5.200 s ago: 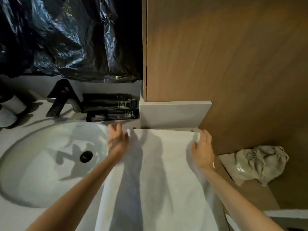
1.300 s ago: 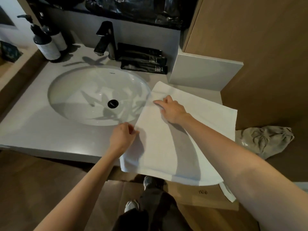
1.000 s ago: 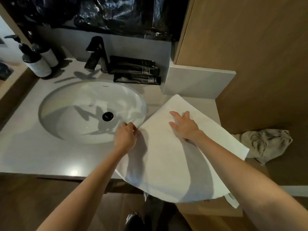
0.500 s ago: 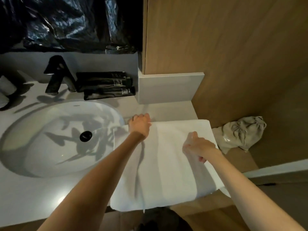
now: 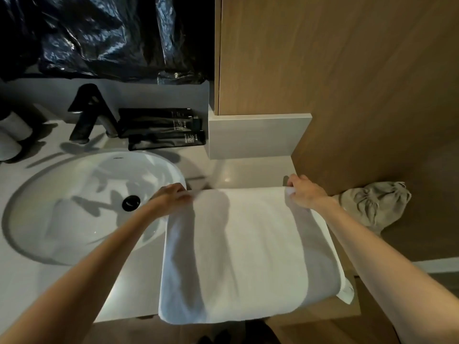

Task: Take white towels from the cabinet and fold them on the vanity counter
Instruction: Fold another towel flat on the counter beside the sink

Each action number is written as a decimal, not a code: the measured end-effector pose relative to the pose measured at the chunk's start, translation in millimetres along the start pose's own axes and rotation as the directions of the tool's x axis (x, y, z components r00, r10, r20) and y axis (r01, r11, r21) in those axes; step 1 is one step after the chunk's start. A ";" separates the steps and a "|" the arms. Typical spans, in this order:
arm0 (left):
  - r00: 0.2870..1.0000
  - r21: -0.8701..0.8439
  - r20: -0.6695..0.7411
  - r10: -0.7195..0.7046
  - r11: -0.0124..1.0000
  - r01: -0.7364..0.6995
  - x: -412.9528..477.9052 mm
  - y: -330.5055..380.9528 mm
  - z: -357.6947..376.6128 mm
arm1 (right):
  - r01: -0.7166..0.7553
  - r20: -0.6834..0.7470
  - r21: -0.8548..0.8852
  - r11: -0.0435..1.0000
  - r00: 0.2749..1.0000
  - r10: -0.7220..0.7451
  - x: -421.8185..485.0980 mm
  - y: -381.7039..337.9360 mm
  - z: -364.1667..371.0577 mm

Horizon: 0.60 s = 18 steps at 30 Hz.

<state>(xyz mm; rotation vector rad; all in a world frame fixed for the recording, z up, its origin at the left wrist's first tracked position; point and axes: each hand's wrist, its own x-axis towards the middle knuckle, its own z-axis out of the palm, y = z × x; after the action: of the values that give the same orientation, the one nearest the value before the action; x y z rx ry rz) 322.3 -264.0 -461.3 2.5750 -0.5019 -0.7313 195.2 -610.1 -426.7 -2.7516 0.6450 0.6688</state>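
Since half a second ago the right hand [image 5: 304,193] has gone from the towel's right side to its far right corner, and the left hand [image 5: 173,198] now sits at the far left corner.

At the left edge, two white rounded containers [image 5: 12,135] are cut off by the frame and too dark to identify. Next comes an angular black metal faucet [image 5: 90,112] above the white oval sink basin [image 5: 74,207], set in the pale grey stone desk [image 5: 29,276]. Flat black tubes [image 5: 161,130] lie stacked behind the basin; their print is too small to read.

The left hand's fingers curl onto and pinch the corner of the white rectangular cloth towel [image 5: 248,249]. The towel lies flat on the desk just right of the basin, smooth and crossed by arm shadows. Its rounded near edge overhangs the desk front, and a lower layer peeks out at the near right corner. The right hand grips the far right corner, with white cloth showing under its curled fingers.

Farthest right, a crumpled beige drawstring cloth bag [image 5: 375,207] sits against the brown wooden panel [image 5: 360,83].
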 end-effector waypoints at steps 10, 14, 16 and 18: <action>0.960 -0.076 -0.182 0.214 0.970 -0.231 -5.1 32.6 -81.6 | 0.165 -0.258 0.206 0.965 0.960 -0.109 -4.6 5.9 -49.7; 0.919 0.056 -0.297 0.260 0.965 -0.255 -3.2 43.9 -112.1 | 0.221 -0.445 0.239 0.946 0.890 -0.096 -4.6 0.6 -70.5; 0.881 0.087 -0.373 0.291 0.956 -0.279 -8.2 50.8 -120.3 | 0.255 -0.495 0.243 0.936 0.862 -0.106 -6.7 -1.2 -77.4; 0.856 0.087 -0.418 0.303 0.952 -0.294 -17.1 56.2 -124.5 | 0.286 -0.524 0.235 0.929 0.842 -0.127 -11.0 -3.0 -80.7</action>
<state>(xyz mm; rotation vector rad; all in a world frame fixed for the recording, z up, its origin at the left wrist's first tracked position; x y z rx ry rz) 365.9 -268.2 -330.8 2.4851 -0.7383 -0.0455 218.4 -629.5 -351.1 -2.6387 0.4754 -0.2040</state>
